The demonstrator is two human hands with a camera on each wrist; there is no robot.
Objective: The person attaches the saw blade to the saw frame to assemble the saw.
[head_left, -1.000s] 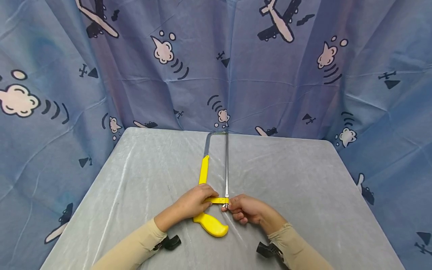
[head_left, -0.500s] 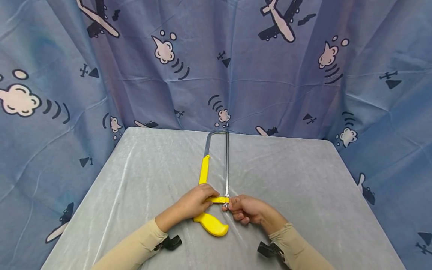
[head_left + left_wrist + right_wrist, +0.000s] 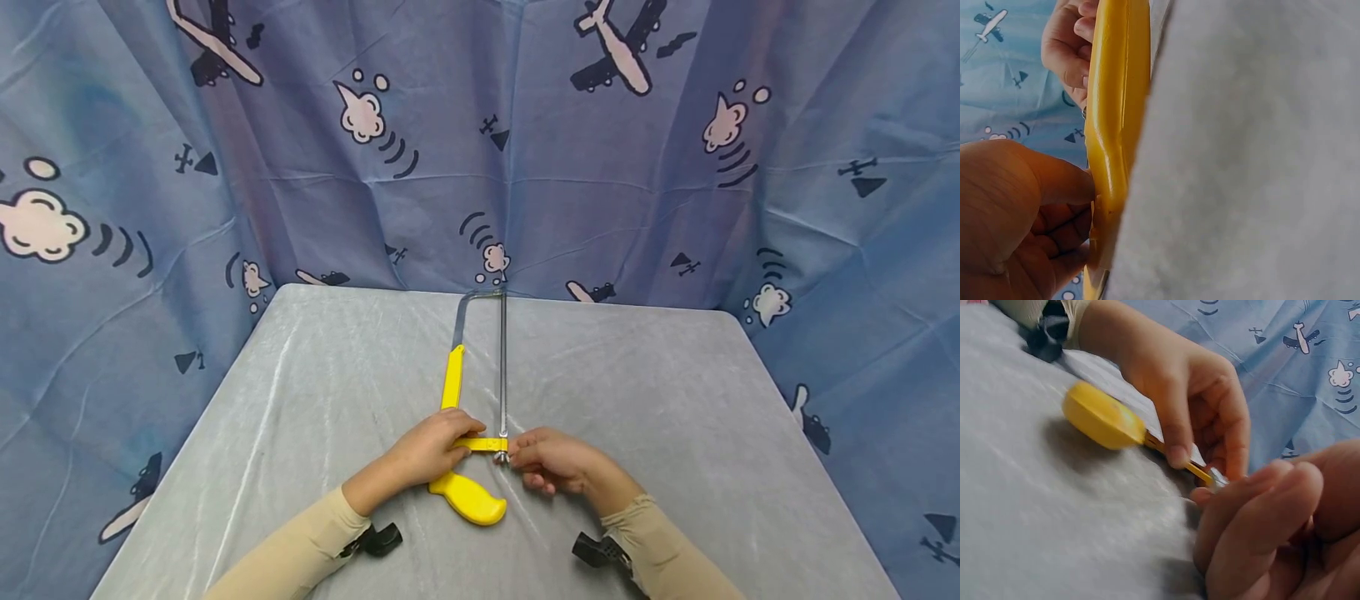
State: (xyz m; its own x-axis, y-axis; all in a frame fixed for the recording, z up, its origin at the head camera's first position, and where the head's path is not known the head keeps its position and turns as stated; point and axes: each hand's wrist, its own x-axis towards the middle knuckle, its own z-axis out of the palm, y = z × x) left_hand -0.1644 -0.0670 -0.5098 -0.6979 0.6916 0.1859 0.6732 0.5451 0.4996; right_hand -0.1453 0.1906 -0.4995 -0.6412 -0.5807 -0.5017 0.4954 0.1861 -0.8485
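A hacksaw (image 3: 471,500) with a yellow handle and a grey metal bow lies on the table, its far end towards the curtain. Its thin blade (image 3: 503,367) runs along the right side. My left hand (image 3: 429,447) grips the yellow frame just above the handle, with thumb and fingers on either side in the left wrist view. At the near end of the blade, beside the yellow crosspiece (image 3: 486,445), sits a small silver wing nut (image 3: 501,457). My right hand (image 3: 558,462) has its fingertips around that nut, which its curled fingers mostly hide in the right wrist view.
A pale grey cloth covers the table (image 3: 637,375). Behind and at both sides hangs a blue curtain (image 3: 420,208) printed with planes and clouds. Black wrist cameras (image 3: 378,540) sit at both beige sleeves (image 3: 300,542).
My right hand's fingers have shifted and loosened a little at the wing nut, so more of the nut shows. The left hand and the hacksaw stay in place.
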